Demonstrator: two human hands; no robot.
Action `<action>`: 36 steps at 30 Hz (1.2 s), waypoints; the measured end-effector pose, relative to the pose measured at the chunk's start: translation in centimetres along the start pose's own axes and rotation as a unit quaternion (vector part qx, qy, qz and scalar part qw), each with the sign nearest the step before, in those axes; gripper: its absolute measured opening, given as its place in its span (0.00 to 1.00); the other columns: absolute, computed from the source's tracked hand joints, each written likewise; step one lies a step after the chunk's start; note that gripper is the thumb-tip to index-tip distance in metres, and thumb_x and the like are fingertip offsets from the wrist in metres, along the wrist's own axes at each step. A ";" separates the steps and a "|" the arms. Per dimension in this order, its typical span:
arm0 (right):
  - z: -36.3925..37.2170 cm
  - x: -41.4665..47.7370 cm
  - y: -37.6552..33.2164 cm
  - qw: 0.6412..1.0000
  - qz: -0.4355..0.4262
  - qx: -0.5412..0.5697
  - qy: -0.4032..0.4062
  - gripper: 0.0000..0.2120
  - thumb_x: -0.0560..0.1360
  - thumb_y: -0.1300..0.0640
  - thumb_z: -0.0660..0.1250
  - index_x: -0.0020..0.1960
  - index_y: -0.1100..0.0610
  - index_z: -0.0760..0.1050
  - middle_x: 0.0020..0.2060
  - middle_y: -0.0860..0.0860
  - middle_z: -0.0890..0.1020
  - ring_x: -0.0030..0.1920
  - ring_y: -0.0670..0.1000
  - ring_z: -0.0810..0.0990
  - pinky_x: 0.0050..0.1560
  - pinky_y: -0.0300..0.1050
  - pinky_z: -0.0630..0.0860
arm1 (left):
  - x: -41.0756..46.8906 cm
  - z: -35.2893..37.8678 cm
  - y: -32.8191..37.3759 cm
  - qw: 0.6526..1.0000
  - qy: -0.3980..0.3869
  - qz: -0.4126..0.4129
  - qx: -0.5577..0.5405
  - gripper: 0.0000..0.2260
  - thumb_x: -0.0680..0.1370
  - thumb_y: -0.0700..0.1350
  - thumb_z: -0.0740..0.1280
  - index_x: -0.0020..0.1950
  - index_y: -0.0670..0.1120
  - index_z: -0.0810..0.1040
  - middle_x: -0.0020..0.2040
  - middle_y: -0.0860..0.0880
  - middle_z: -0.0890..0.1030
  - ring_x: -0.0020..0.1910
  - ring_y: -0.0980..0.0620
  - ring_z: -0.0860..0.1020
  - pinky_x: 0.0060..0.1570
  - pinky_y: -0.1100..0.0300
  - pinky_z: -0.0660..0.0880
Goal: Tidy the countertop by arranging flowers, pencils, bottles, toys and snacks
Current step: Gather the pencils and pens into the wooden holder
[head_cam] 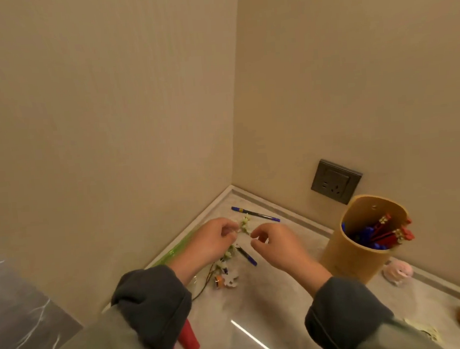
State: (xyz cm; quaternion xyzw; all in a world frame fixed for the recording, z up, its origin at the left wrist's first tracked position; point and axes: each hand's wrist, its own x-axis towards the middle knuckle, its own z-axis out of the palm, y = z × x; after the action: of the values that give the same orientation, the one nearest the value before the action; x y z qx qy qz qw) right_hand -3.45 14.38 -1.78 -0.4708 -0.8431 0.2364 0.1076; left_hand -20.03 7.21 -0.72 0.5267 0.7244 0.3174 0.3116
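While the left hand point(215, 243) pinches a flower sprig point(245, 224) just below its pale top blooms, the right hand point(279, 250) hangs just beside it, fingers curled and thumb close to the forefinger; whether it holds anything cannot be told. The two hands are near each other but apart, over the corner of the grey table point(261, 306). The sprig runs from the left fingertips down under that hand, its thin dark stem lying on the table towards the left sleeve. A blue far pen point(255, 214) lies by the back wall, with a yellow band whose print is too small to read. A near pen point(247, 256) lies between the hands, beside the sprig. A small white toy point(227, 280) sits by the stem. To the right stands a tan cup point(348, 258), upright, holding blue and red pens, with a pink toy point(399, 271) beside its base. A dark socket point(336, 181) is set in the wall behind the cup. A green strip point(174, 251) lies along the left wall, and a red thing point(188, 340) shows below the left sleeve.
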 end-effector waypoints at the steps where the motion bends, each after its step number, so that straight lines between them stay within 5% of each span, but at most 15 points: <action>1: 0.8 0.2 0.4 1.000 0.008 -0.019 -0.021 0.14 0.76 0.47 0.65 0.60 0.46 0.77 0.48 0.43 0.81 0.47 0.44 0.79 0.47 0.42 0.78 | 0.1 0.3 -0.3 1.000 -0.004 -0.002 0.007 0.11 0.79 0.47 0.64 0.61 0.51 0.78 0.58 0.53 0.80 0.56 0.55 0.77 0.59 0.56 0.74; 6: 5.0 1.2 1.6 0.997 0.035 -0.060 -0.045 0.20 0.75 0.45 0.67 0.65 0.48 0.73 0.57 0.48 0.79 0.53 0.48 0.78 0.46 0.40 0.73 | 0.9 2.4 -2.3 0.999 -0.029 -0.017 0.028 0.17 0.79 0.49 0.63 0.68 0.51 0.72 0.67 0.52 0.74 0.64 0.54 0.74 0.60 0.61 0.72; 8: 6.1 1.7 1.8 0.996 0.030 -0.068 -0.039 0.16 0.75 0.45 0.67 0.60 0.48 0.75 0.53 0.49 0.78 0.49 0.48 0.77 0.44 0.40 0.72 | 1.2 3.0 -3.3 0.998 -0.039 -0.033 0.035 0.18 0.79 0.49 0.63 0.70 0.52 0.70 0.70 0.52 0.71 0.63 0.53 0.74 0.53 0.66 0.71; 12: 6.9 2.6 2.2 0.996 0.007 -0.093 -0.017 0.09 0.75 0.49 0.66 0.52 0.50 0.79 0.47 0.50 0.79 0.44 0.50 0.77 0.44 0.43 0.75 | 1.6 3.8 -4.2 0.997 -0.043 -0.036 0.052 0.20 0.79 0.49 0.63 0.71 0.50 0.67 0.72 0.49 0.67 0.68 0.52 0.69 0.63 0.63 0.64; 16: 6.7 3.2 2.1 0.993 -0.002 -0.112 -0.032 0.08 0.74 0.52 0.65 0.49 0.52 0.81 0.43 0.50 0.81 0.44 0.52 0.78 0.45 0.47 0.77 | 1.7 4.3 -4.5 0.998 -0.040 -0.038 0.042 0.22 0.79 0.48 0.63 0.72 0.48 0.66 0.73 0.49 0.64 0.69 0.51 0.68 0.62 0.65 0.61; 20: 6.2 3.1 1.9 0.993 0.075 -0.075 -0.048 0.05 0.68 0.51 0.70 0.41 0.51 0.77 0.35 0.48 0.78 0.37 0.47 0.76 0.38 0.44 0.78 | 1.7 4.4 -4.6 0.996 -0.060 -0.034 0.062 0.22 0.80 0.49 0.62 0.73 0.46 0.66 0.74 0.48 0.63 0.70 0.51 0.66 0.66 0.62 0.61; 25: 4.6 2.0 3.7 0.976 0.199 0.063 -0.062 0.06 0.71 0.52 0.70 0.43 0.54 0.77 0.36 0.52 0.83 0.37 0.52 0.83 0.44 0.53 0.83 | 1.5 4.3 -4.2 0.990 -0.104 -0.040 0.084 0.24 0.80 0.51 0.61 0.75 0.48 0.63 0.78 0.49 0.56 0.75 0.50 0.59 0.70 0.60 0.58; 32: 2.2 1.1 2.2 0.953 0.173 0.247 0.013 0.03 0.78 0.59 0.64 0.50 0.52 0.71 0.36 0.52 0.84 0.32 0.47 0.84 0.36 0.45 0.83 | 1.2 3.8 -2.2 0.992 -0.115 -0.041 -0.023 0.20 0.82 0.54 0.55 0.73 0.50 0.66 0.71 0.50 0.70 0.68 0.52 0.69 0.63 0.60 0.66; 36: 2.1 0.5 -0.5 0.965 0.066 0.246 -0.056 0.05 0.77 0.59 0.66 0.49 0.49 0.72 0.35 0.51 0.84 0.32 0.47 0.84 0.32 0.41 0.81 | 1.4 2.7 -1.0 0.992 -0.026 -0.049 -0.115 0.20 0.82 0.57 0.53 0.65 0.47 0.75 0.61 0.49 0.77 0.62 0.51 0.74 0.60 0.56 0.69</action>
State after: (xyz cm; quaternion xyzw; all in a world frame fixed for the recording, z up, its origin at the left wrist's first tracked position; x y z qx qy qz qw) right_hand -4.90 13.94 -3.37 -0.4702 -0.7310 0.4688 0.1573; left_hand -18.82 8.64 -3.26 0.4590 0.6997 0.3690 0.4043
